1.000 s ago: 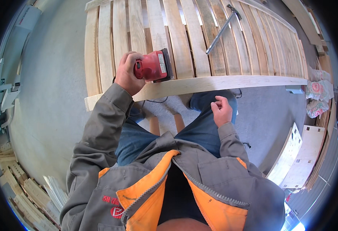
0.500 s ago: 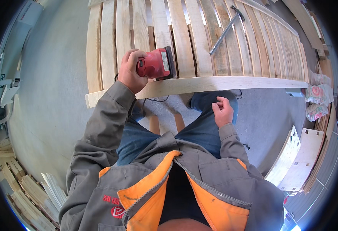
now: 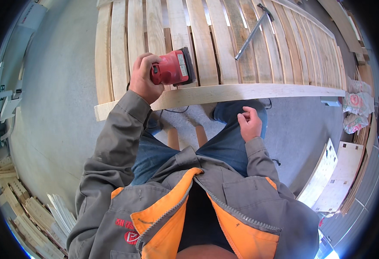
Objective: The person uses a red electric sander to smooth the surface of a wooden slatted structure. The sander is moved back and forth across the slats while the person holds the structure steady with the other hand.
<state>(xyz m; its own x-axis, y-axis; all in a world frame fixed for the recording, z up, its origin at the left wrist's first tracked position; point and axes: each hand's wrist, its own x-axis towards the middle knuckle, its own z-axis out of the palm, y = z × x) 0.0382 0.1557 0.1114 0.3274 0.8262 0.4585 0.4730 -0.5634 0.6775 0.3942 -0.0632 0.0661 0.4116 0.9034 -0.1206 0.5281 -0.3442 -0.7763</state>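
My left hand [image 3: 146,78] is wrapped round a red power sander [image 3: 170,69]. The sander lies on its side, its dark pad [image 3: 188,65] facing right, above the near edge of a slatted wooden frame [image 3: 215,91]. Whether the pad touches the wood I cannot tell. My right hand [image 3: 250,123] rests on my right thigh, fingers loosely curled, with nothing visible in it. A hammer [image 3: 254,34] with a metal handle lies across the slats to the right of the sander.
A dark cord [image 3: 176,111] shows below the frame's near board. Stacked wooden pieces [image 3: 38,216] lie at lower left. White panels [image 3: 336,177] and plastic bags [image 3: 357,105] stand on the right. Grey machinery [image 3: 15,56] lines the far left.
The sander and my left hand have shifted slightly left and away from me. My right hand stays on my thigh, almost unmoved.
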